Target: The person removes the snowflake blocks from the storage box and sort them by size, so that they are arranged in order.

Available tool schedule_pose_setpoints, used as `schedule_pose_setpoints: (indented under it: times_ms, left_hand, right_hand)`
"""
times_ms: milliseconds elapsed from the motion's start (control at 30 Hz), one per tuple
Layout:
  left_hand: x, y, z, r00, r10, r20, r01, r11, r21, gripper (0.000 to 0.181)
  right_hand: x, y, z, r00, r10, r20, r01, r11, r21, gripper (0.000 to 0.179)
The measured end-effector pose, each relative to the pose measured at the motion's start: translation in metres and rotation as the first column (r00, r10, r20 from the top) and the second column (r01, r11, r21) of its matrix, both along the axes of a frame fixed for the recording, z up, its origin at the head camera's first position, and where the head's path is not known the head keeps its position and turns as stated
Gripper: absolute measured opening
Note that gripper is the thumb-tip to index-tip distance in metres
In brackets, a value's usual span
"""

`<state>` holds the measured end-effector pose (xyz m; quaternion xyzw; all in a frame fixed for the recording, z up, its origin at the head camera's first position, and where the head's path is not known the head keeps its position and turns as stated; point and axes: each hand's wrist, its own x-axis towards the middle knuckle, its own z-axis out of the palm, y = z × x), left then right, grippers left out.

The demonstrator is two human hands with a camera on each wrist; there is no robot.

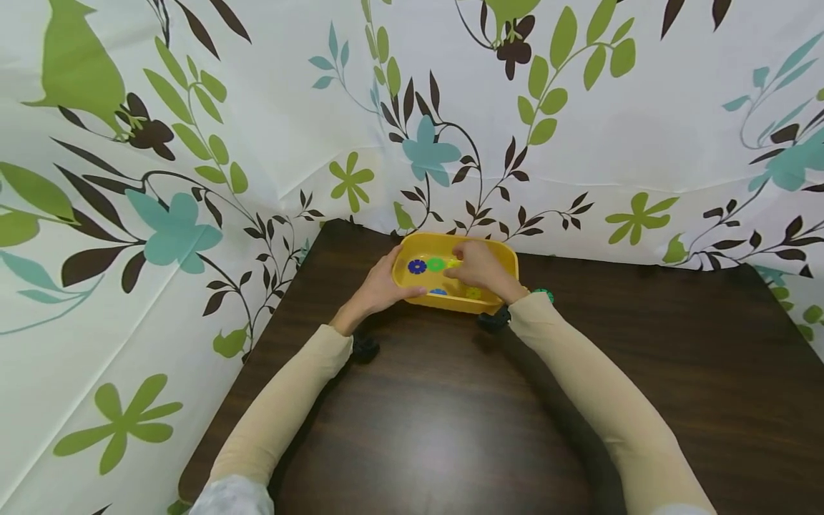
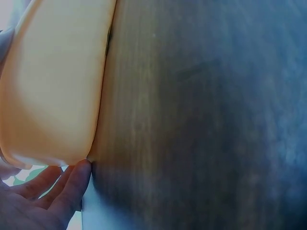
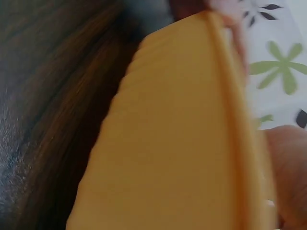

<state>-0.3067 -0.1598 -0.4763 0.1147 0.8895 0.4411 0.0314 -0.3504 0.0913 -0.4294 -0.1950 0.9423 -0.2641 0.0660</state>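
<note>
A yellow plastic tub (image 1: 412, 238) stands near the far edge of the table. My left hand (image 1: 381, 282) grips its left end, thumb over the near rim; in the left wrist view the fingertips (image 2: 79, 175) lie against the tub's outer end. Over the tub's right half, my right hand (image 1: 483, 270) reaches in with bent fingers, a bright yellow notched disc (image 1: 453, 264) between thumb and forefinger. A dark blue notched disc (image 1: 417, 267) and a green one (image 1: 435, 265) lie to its left inside. Nearer the front wall are a light blue disc (image 1: 438, 292) and another yellow disc (image 1: 473, 293).
A green notched disc (image 1: 544, 294) shows beside the right sleeve, outside the tub. Dark wrist-worn devices (image 1: 365, 349) sit under both wrists. A patterned cloth (image 1: 566, 186) hangs behind and left of the dark wooden table (image 1: 425, 400).
</note>
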Motion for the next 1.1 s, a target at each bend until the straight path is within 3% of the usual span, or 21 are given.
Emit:
schedule_pose_setpoints:
  times_ms: [267,367,533,633,1100]
  left_hand:
    - [0.000,0.005,0.001,1.000,-0.008,0.003,0.008,1.000,-0.017,0.116]
    - [0.000,0.006,0.002,1.000,-0.009,0.005,0.009,1.000,-0.022,0.115]
    - [0.000,0.005,0.003,1.000,-0.008,-0.008,0.007,0.999,-0.037,0.117]
    - [-0.001,0.003,0.003,1.000,-0.008,-0.015,0.007,0.999,-0.048,0.118]
    - [0.000,-0.001,0.000,1.000,-0.005,-0.017,0.004,1.000,-0.026,0.116]
  right_hand:
    - [-0.012,-0.020,-0.008,0.998,-0.007,0.056,0.003,0.998,0.069,0.022]
    - [-0.014,-0.025,-0.012,0.999,-0.012,0.040,0.008,0.995,0.097,0.017]
    - [-0.015,-0.035,-0.015,0.998,0.033,-0.056,-0.017,0.962,0.272,0.026]
    - [-0.013,-0.041,-0.015,0.997,0.032,-0.068,-0.008,0.943,0.332,0.034]
    - [-0.012,-0.050,-0.015,0.999,-0.022,-0.037,0.032,0.957,0.289,0.028]
